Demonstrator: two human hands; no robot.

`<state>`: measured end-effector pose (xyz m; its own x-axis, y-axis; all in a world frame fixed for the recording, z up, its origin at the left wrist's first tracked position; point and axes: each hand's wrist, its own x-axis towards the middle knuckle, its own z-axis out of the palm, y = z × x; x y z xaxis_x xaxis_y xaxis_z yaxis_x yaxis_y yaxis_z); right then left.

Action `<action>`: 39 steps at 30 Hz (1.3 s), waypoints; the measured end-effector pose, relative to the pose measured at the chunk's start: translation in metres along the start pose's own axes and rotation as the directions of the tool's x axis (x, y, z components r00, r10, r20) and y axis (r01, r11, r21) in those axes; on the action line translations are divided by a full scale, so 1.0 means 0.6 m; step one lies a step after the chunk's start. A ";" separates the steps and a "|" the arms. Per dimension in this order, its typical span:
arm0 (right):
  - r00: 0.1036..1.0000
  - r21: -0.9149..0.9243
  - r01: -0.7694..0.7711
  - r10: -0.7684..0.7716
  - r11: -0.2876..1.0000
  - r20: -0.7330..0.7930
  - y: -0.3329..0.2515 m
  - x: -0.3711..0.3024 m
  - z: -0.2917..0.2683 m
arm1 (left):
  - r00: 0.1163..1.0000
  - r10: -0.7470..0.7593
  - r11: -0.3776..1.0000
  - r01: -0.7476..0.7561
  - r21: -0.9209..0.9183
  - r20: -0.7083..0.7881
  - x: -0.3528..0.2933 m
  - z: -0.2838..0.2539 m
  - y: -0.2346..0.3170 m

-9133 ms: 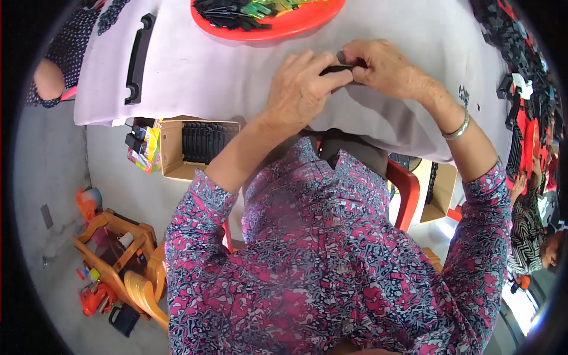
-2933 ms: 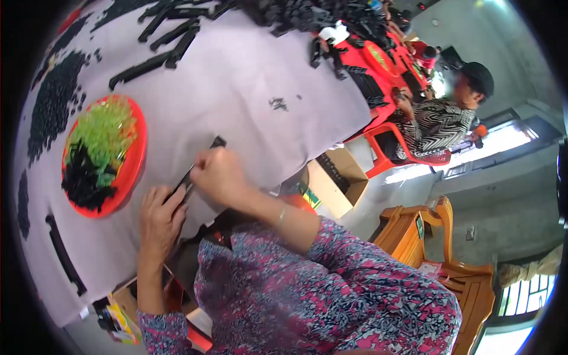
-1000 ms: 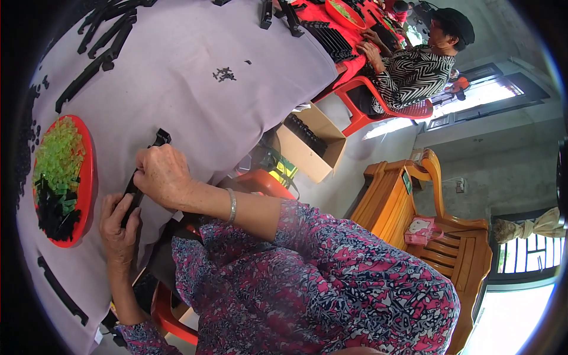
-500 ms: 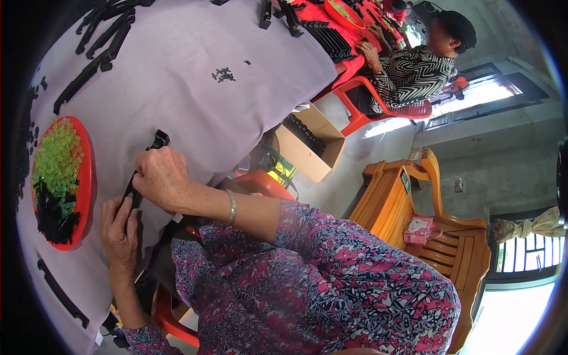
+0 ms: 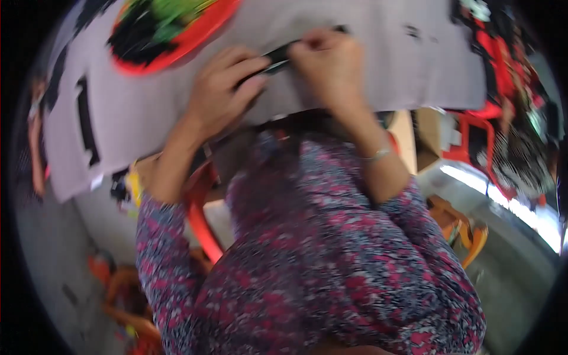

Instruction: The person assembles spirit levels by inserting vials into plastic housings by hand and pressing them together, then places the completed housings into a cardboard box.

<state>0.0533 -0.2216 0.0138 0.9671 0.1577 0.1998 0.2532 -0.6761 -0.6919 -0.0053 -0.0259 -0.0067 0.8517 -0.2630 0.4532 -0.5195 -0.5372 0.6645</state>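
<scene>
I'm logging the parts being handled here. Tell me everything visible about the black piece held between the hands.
The black piece is slim, elongated and dark, seemingly plastic, though motion blur hides detail. It lies nearly flat, slightly tilted, just above the pale grey table. The left hand grips its lower end; the right hand pinches its upper end.

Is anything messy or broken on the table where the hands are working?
Nothing looks broken or spilled, though the picture is blurred. The left hand and right hand both have a grip on a long black part over the pale table cover. The green and black bits stay inside the red tray.
</scene>
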 end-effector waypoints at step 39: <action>1.000 -0.001 -0.016 0.016 1.000 -0.014 -0.018 0.000 0.000 | 0.853 -0.515 0.850 0.521 -0.071 0.086 0.047 0.004 0.012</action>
<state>0.0507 -0.2142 0.0216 0.9706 0.1368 0.1980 0.2374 -0.6795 -0.6942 0.0153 -0.0392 0.0091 0.9998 -0.0166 -0.0074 -0.0026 -0.5372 0.8434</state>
